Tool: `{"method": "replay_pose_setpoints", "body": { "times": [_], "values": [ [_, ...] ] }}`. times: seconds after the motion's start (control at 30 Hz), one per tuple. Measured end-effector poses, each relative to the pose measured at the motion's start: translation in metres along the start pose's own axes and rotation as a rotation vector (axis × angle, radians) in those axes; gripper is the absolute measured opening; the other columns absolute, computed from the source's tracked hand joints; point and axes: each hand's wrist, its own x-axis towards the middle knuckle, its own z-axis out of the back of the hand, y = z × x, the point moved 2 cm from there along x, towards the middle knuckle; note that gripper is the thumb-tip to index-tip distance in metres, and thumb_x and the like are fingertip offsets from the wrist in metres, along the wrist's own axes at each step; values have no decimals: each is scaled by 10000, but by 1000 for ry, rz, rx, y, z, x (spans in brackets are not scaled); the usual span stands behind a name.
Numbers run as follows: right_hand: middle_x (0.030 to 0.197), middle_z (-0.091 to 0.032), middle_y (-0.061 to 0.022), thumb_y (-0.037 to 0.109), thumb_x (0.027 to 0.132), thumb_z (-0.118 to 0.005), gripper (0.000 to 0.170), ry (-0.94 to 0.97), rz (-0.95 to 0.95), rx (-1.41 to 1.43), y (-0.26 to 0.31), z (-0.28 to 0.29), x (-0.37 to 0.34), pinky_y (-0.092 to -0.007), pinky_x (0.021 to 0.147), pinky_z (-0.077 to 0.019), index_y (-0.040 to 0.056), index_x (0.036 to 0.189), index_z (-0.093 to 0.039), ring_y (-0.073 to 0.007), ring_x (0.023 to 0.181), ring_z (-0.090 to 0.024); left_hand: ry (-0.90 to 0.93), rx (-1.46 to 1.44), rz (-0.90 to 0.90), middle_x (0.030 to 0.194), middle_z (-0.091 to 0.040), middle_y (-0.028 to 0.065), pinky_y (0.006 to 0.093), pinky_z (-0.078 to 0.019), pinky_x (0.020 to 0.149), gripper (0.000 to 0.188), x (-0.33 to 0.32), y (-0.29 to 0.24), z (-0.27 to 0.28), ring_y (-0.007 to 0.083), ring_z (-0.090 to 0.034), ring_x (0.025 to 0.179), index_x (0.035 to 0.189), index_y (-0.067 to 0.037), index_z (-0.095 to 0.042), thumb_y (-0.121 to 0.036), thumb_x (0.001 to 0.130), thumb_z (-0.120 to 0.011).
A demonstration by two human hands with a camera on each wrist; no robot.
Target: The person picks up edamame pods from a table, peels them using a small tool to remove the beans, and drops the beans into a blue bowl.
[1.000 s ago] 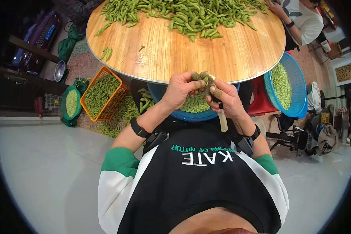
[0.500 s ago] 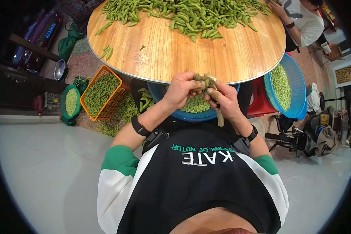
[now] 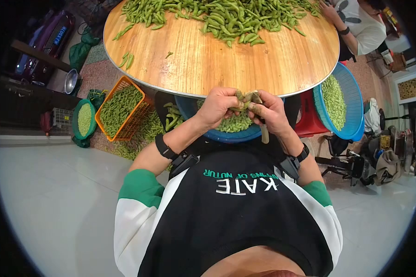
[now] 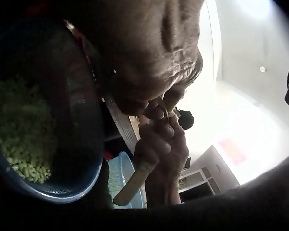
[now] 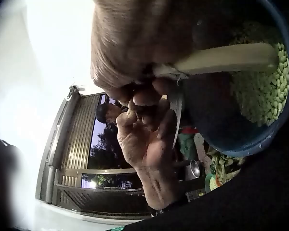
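Note:
In the head view my left hand (image 3: 216, 108) and right hand (image 3: 272, 115) meet just in front of the table edge, fingertips close together. My left hand pinches a green bean pod (image 3: 245, 105) between thumb and fingers, partly hidden by them. The curled fingers of my right hand hold a tool with a pale handle (image 3: 265, 135), which sticks out below the palm; its working end is hidden. This handle (image 5: 226, 58) shows large in the right wrist view. Below both hands is a blue basin (image 3: 230, 138) with shelled green beans (image 3: 233, 123).
A heap of bean pods (image 3: 235, 21) covers the far part of the round wooden table (image 3: 185, 60). An orange crate (image 3: 141, 108) of pods and a green basin (image 3: 93, 124) stand at left. At right are a blue basket (image 3: 353, 101) of beans and another person (image 3: 363, 30).
The hands have shifted slightly at the pod, and my left fingers have turned a little to the right. The pale handle has swung slightly. The heap on the table looks the same.

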Motion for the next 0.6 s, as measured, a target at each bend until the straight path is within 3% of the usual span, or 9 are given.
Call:
{"method": "replay_pose_setpoints", "body": {
  "times": [0.1, 0.23, 0.3, 0.33, 0.4, 0.5, 0.6],
  "values": [
    [696, -591, -4, 110, 896, -601, 111, 41, -54, 95, 2, -4, 1, -179, 424, -355, 36, 976, -581, -45, 513, -515, 11, 54, -48, 678, -625, 33, 215, -391, 490, 96, -3, -6, -4, 68, -514, 561, 749, -8, -634, -72, 796, -581],
    [696, -589, -7, 123, 901, -604, 110, -4, -66, -7, 3, -9, 1, -176, 424, -360, 37, 959, -567, -48, 515, -518, 17, 215, -147, 681, -632, 64, 248, -420, 547, 108, -6, -7, -5, 73, -521, 603, 741, 11, -612, -75, 796, -578],
    [695, -586, -5, 121, 901, -607, 108, -15, -48, -33, 4, -13, 3, -174, 425, -361, 38, 954, -562, -46, 516, -516, -136, 606, -295, 700, -620, 130, 301, -444, 577, 94, -13, -14, -10, 167, -561, 583, 776, 24, -604, -63, 788, -571],
    [700, -585, -7, 119, 901, -609, 108, -31, 3, -46, 4, -15, 4, -174, 427, -362, 38, 952, -558, -46, 526, -518, -138, 607, -296, 700, -620, 130, 301, -444, 577, 94, -13, -12, -10, 167, -561, 583, 776, 24, -604, -63, 788, -571],
    [704, -585, -8, 116, 900, -611, 108, -43, 58, -64, 5, -17, 5, -175, 430, -363, 38, 951, -555, -46, 536, -521, -189, 1024, -703, 723, -622, 124, 310, -438, 555, 89, -15, -16, -13, 238, -577, 587, 815, 16, -596, -71, 809, -577],
    [714, -578, -7, 103, 898, -615, 106, -80, 28, 20, 4, -17, 2, -179, 442, -362, 40, 951, -550, -46, 564, -519, -186, 945, -664, 781, -625, 177, 344, -470, 583, 91, -20, -20, -13, 313, -602, 628, 851, 15, -609, -56, 805, -575],
    [705, -568, -4, 96, 892, -620, 95, -113, 7, -15, 3, -10, 1, -217, 457, -370, 31, 919, -556, -66, 568, -516, -262, 1074, -701, 776, -623, 179, 364, -494, 596, 108, -37, -45, -2, 314, -627, 660, 880, 11, -620, -53, 799, -586]
  ]
}}
